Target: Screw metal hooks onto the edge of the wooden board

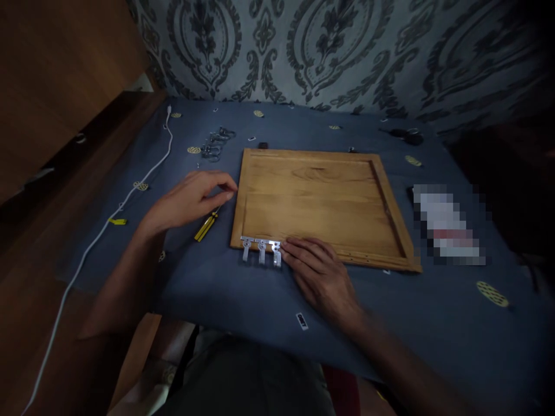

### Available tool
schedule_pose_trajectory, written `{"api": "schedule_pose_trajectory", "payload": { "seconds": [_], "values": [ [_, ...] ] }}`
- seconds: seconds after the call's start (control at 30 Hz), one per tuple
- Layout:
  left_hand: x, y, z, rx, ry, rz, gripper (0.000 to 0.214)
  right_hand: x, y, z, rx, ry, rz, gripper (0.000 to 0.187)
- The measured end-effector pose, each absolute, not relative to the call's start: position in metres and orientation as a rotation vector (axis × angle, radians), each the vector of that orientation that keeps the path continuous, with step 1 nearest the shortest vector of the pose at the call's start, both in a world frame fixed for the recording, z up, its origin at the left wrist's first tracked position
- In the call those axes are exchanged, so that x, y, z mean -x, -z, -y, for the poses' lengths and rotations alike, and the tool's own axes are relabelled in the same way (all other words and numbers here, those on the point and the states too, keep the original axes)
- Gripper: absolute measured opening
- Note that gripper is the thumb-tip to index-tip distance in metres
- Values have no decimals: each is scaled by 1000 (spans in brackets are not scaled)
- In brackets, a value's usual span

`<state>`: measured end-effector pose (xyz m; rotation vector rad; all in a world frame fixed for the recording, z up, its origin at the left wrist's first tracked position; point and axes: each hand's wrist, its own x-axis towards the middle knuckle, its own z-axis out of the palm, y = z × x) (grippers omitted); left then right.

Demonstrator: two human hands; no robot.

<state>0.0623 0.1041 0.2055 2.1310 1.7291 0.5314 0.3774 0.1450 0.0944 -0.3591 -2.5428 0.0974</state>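
Note:
A framed wooden panel lies flat on the blue cloth. Along its near left edge runs a metal strip with hooks, three of which show. My right hand rests over the near edge, fingers stretched out flat, its fingertips touching the strip's right end. Beside the panel's left edge is my left hand, thumb and fingers curled together in a pinch; whatever is between them is too small to make out. Just below those fingers lies a screwdriver with a yellow and black handle, its shaft reaching up towards the fingertips.
Several metal hook pieces lie behind my left hand. A white cable runs down the left side. Dark-handled scissors lie at the back right, and a blurred-out object is right of the panel. A patterned wall closes off the back.

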Motion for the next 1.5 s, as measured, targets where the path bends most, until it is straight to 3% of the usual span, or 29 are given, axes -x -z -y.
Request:
{"api": "schedule_pose_trajectory", "payload": {
  "seconds": [0.3,0.6,0.77,1.3,1.5],
  "values": [
    [-34,-169,-124,-2029,-419,-2048,28,-379,-96,-144,390,-193,2571,39],
    [-17,-157,-131,-1962,-380,-2138,30,-377,-95,-144,372,-140,2551,29],
    [-10,-147,-133,-1965,-431,-2209,29,-377,-98,-144,357,-141,2553,33],
    [-24,-150,-129,-1929,-453,-2309,26,-380,-94,-141,439,-169,2553,30],
    [-29,-160,-128,-1886,-382,-2308,29,-383,-95,-141,422,-249,2570,42]
  ]
}}
